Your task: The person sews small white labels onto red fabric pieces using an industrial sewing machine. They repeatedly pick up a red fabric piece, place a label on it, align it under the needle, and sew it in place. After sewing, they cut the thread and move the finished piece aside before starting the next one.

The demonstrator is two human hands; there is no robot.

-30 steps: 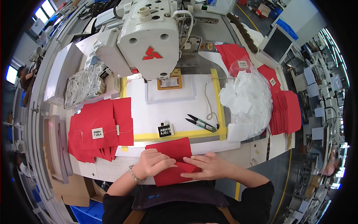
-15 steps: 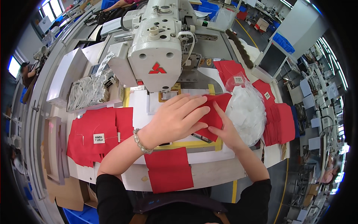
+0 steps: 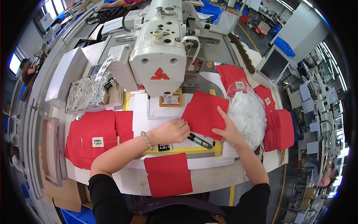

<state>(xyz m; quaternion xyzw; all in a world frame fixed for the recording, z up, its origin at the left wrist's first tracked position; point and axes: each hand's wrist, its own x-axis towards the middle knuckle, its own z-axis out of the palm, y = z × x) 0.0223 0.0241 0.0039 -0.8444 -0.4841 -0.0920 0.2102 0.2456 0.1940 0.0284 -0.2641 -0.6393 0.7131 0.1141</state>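
Between my hands a square red fabric piece is spread flat and tilted, just in front of the sewing machine head. My left hand, with a beaded bracelet at the wrist, is closed in a pinch at the piece's lower left corner. My right hand grips its right edge, thumb low and forefinger higher up. Below the piece lies a dark-handled cutting tool, partly covered. A black label shows beneath my left wrist. Behind my hands, a small pale label sits in the machine's brass-coloured frame.
Red pieces with a white label are stacked at left, near a box of pale labels. Another red piece hangs over the front edge. A clear bag of white material and more red pieces stand at right.
My left hand has drawn back toward me and left, from over the red piece to its corner. The piece now lies spread out, and the cutting tool and black label show more.
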